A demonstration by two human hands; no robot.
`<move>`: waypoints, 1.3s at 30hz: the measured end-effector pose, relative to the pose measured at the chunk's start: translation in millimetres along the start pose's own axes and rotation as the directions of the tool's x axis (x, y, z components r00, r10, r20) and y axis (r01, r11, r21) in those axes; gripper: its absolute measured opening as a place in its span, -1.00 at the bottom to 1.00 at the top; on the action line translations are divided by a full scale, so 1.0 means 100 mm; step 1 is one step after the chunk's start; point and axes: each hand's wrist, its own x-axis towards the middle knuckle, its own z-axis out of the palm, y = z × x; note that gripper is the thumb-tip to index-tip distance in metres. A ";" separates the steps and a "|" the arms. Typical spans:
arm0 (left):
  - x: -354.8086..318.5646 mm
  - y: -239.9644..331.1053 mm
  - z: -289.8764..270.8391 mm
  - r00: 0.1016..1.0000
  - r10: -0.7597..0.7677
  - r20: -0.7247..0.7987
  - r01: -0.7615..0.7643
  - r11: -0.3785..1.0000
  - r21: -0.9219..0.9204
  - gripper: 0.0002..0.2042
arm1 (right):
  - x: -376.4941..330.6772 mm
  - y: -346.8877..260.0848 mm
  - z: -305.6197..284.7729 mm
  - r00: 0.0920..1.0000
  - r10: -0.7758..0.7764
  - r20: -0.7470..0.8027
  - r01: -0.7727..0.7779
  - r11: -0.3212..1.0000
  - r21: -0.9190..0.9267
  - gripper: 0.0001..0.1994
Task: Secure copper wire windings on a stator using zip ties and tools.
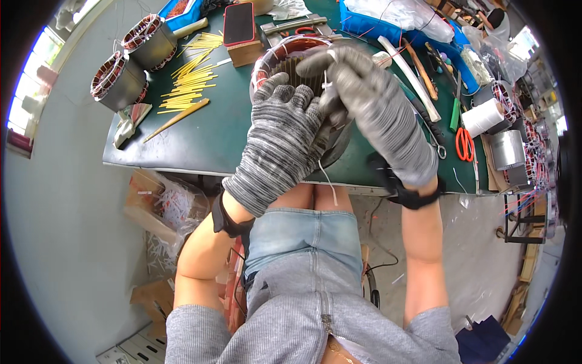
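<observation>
A round metal motor stator (290, 53) with copper windings stands on the green table mat (200, 133) in front of me. Both my hands wear grey knit gloves and sit over it. My left hand (280, 136) rests on the stator's near rim, fingers curled down on it. My right hand (370, 103) reaches across the top, its fingers pinching a thin white cord (326, 82) at the winding. The cord's loose end (329, 182) hangs down past the table edge. The stator's near side is hidden behind my hands.
Two more stators (145, 40) (116, 79) stand at the far left beside several yellow sticks (191, 76). A phone on a wooden block (240, 27) lies behind. At the right are a spool of white cord (484, 116), red-handled scissors (465, 144), a blue bin (376, 27) and tools.
</observation>
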 end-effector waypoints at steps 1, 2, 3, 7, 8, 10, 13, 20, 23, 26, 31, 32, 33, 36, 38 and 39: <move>-0.01 -0.01 -0.04 1.000 -0.006 0.023 0.007 1.000 -0.012 -0.68 | 0.05 -0.10 -0.04 0.997 0.057 0.057 -0.056 0.998 -0.016 -0.75; -0.04 -0.04 -0.08 0.999 -0.015 0.044 0.016 1.000 -0.013 -0.68 | -0.07 -0.23 0.00 0.967 0.228 0.117 -0.250 0.940 0.234 -0.76; -0.08 -0.08 -0.13 0.998 -0.030 0.059 0.031 0.999 -0.011 -0.67 | -0.19 -0.38 0.05 0.903 0.390 0.183 -0.428 0.761 0.487 -0.73; -0.02 0.08 -0.09 0.998 0.005 0.069 -0.007 1.000 0.017 -0.62 | -0.96 -0.53 0.37 0.669 0.716 0.200 -0.524 0.263 0.810 -0.69; 0.01 0.11 -0.14 0.995 -0.016 0.097 0.014 1.000 0.027 -0.62 | -0.90 -0.48 0.48 0.744 0.668 0.015 -0.446 0.479 0.756 -0.65; -0.01 0.07 -0.21 0.996 -0.082 0.030 0.081 0.997 0.020 -0.64 | -0.90 -0.42 0.60 0.756 0.643 0.123 -0.487 0.426 0.762 -0.83; 0.02 0.13 -0.03 0.997 -0.074 -0.020 0.073 0.996 -0.048 -0.70 | -1.11 -0.29 0.49 0.766 0.601 0.227 -0.441 0.234 0.867 -0.79; 0.02 0.17 -0.06 0.992 -0.078 -0.095 0.082 0.996 0.037 -0.71 | -1.16 0.20 0.43 0.525 0.724 -0.448 -0.610 0.687 0.395 -0.89; 0.09 0.19 0.03 0.991 -0.045 -0.129 0.048 0.999 0.018 -0.71 | -1.25 0.08 0.47 0.264 0.964 0.030 -0.187 0.020 0.982 -0.90; 0.04 0.17 0.05 0.986 -0.047 -0.161 0.049 0.999 0.006 -0.71 | -1.25 -0.10 0.52 0.424 0.876 0.230 -0.264 -0.123 0.957 -0.80; 0.04 0.18 0.05 0.989 -0.059 -0.137 0.063 0.998 0.026 -0.71 | -1.00 -0.21 0.38 0.916 0.400 -0.042 -0.390 0.859 -0.333 -0.60; 0.05 0.18 0.07 0.987 -0.053 -0.151 0.056 0.998 0.016 -0.71 | -0.99 -0.23 0.43 0.874 0.485 -0.031 -0.475 0.839 -0.264 -0.74; 0.06 0.19 0.07 0.990 -0.056 -0.132 0.059 0.998 0.016 -0.71 | -1.03 -0.24 0.38 0.847 0.532 -0.003 -0.527 0.838 -0.141 -0.75; 0.04 0.19 0.03 0.991 -0.079 -0.111 0.082 0.996 0.020 -0.70 | -1.12 -0.35 0.04 0.674 0.720 0.162 -0.713 0.579 0.394 -0.83; 0.02 0.13 0.03 0.986 -0.056 -0.154 0.064 0.997 0.046 -0.72 | -1.40 -0.34 -0.20 0.625 0.761 0.175 -0.506 0.223 0.833 -0.84; 0.04 0.15 0.06 0.985 -0.036 -0.169 0.044 0.998 0.044 -0.72 | -1.56 -0.41 -0.34 0.557 0.799 0.225 -0.191 -0.140 0.971 -0.81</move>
